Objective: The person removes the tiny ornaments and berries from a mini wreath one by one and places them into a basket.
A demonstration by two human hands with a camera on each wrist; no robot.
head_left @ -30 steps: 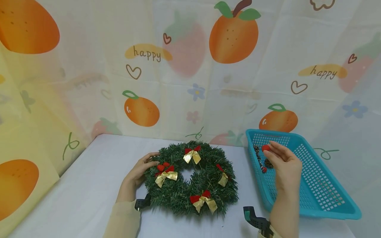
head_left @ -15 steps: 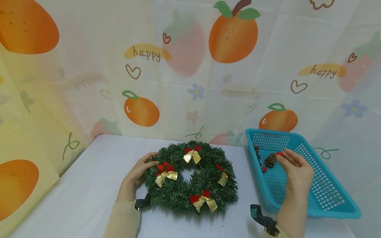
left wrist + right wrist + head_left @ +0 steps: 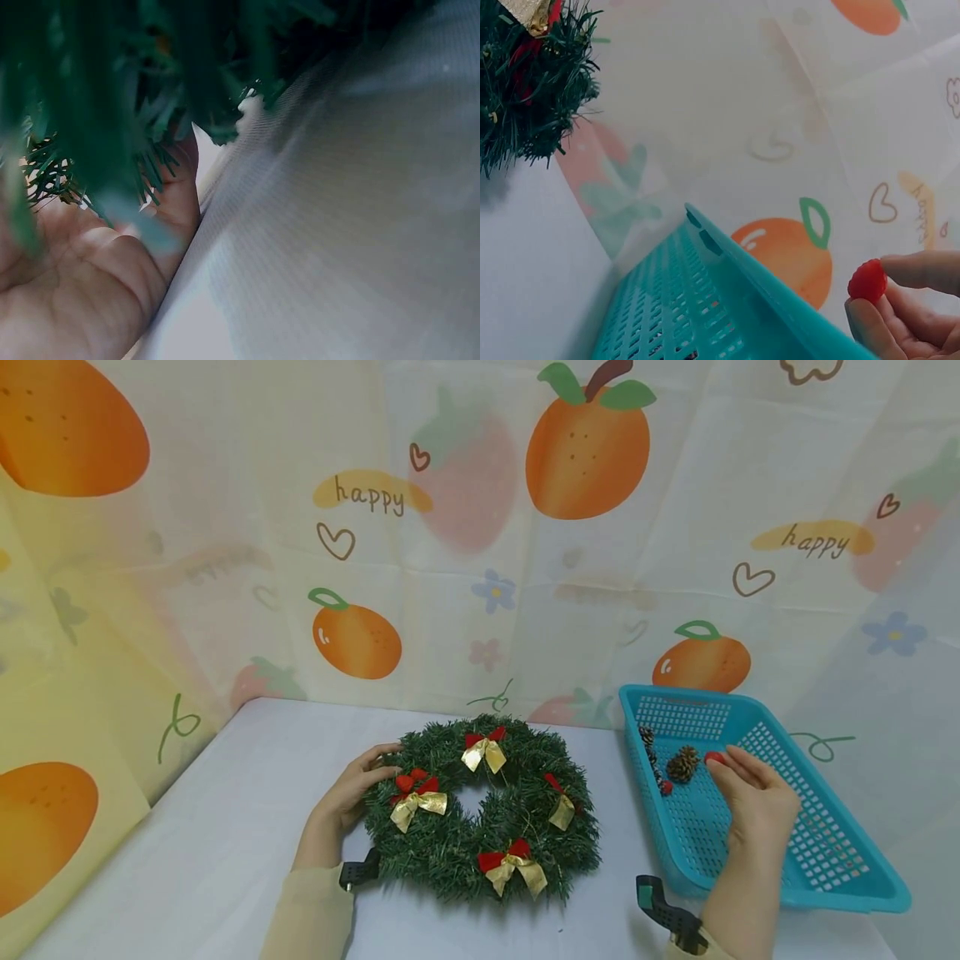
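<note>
A green Christmas wreath (image 3: 480, 852) lies on the white table, with gold and red bows (image 3: 513, 868) round it. Two small red pieces (image 3: 405, 783) sit by the left bow. My left hand (image 3: 352, 789) holds the wreath's left edge; in the left wrist view its palm (image 3: 75, 292) shows beneath the needles, the fingertips partly hidden. Over the blue basket (image 3: 787, 877), my right hand (image 3: 761, 802) pinches a red, bumpy berry (image 3: 868, 280) between thumb and fingers. A pinecone (image 3: 682, 764) lies in the basket, left of the berry.
Along the basket's left wall lie more small pinecones (image 3: 647, 737) and a red berry-like piece (image 3: 666, 787). The basket stands right of the wreath, close to the fruit-printed backdrop (image 3: 465, 610). White tabletop (image 3: 225, 827) extends left of the wreath.
My right hand has moved right and slightly toward me with the red berry, uncovering the pinecone in the basket. The left hand and wreath stay in place.
</note>
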